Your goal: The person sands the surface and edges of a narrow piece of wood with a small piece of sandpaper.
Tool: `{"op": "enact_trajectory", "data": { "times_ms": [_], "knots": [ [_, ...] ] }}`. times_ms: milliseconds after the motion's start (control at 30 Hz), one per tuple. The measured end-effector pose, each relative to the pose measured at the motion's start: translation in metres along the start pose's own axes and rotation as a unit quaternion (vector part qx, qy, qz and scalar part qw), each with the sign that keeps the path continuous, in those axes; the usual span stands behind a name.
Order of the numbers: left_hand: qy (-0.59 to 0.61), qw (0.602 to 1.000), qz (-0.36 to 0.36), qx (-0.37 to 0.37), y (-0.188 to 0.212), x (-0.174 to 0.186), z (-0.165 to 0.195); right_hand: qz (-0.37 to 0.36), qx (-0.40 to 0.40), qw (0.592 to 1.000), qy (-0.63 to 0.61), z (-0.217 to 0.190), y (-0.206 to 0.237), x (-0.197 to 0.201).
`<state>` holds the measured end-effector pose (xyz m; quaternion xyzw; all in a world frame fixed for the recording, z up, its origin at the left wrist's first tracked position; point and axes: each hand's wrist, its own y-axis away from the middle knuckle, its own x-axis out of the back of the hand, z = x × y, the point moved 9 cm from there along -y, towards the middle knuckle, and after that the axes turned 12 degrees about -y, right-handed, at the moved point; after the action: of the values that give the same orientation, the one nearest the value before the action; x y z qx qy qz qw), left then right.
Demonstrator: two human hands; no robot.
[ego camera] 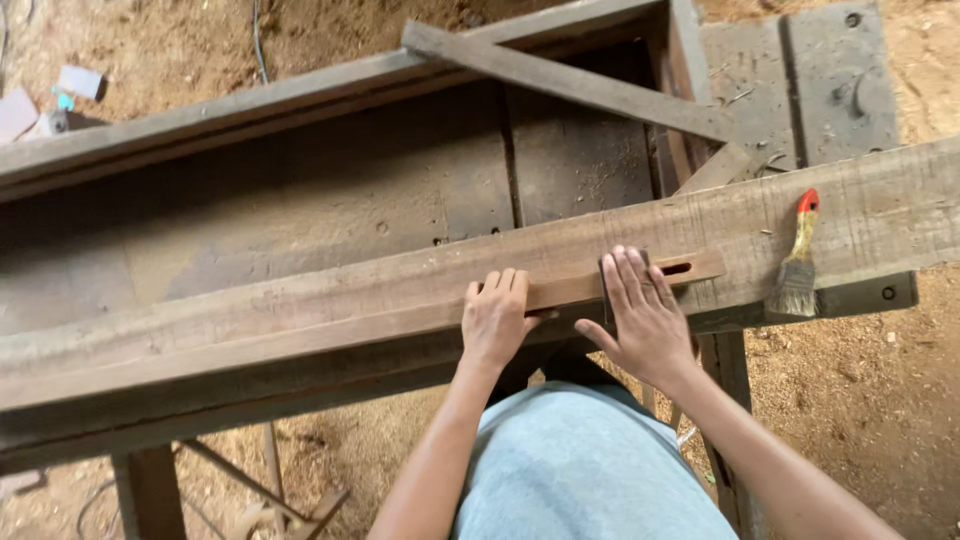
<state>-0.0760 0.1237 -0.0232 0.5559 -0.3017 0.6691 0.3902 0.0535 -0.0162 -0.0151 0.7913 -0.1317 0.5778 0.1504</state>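
Note:
A long wooden plank (300, 300) lies across a workbench. On top of it rests a thin wooden strip (400, 322) with a small slot (677, 268) near its right end. My left hand (495, 318) lies flat on the strip, fingers together. My right hand (645, 310) presses flat on the strip just left of the slot, fingers spread, over a dark block (607, 290) that shows only at the fingers' edge. A paintbrush (799, 262) with a red-tipped handle lies on the plank to the right of my right hand.
Behind the plank is a dark wooden trough-like bench frame (350, 190) with a loose slat (560, 78) lying diagonally across it. Sawdust covers the ground (860, 400). Bench legs (148, 490) stand below. Small blocks (78, 82) lie at far left.

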Motion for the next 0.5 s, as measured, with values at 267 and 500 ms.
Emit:
{"op": "enact_trajectory", "data": {
  "times_ms": [267, 500],
  "knots": [
    [-0.033, 0.999, 0.04, 0.006, 0.018, -0.005, -0.001, -0.03, -0.068, 0.996, -0.048, 0.01, 0.007, -0.032],
    [0.004, 0.997, -0.068, 0.032, 0.021, -0.015, -0.006, -0.024, -0.006, 0.998, -0.059, -0.024, 0.008, -0.04]
  ]
}}
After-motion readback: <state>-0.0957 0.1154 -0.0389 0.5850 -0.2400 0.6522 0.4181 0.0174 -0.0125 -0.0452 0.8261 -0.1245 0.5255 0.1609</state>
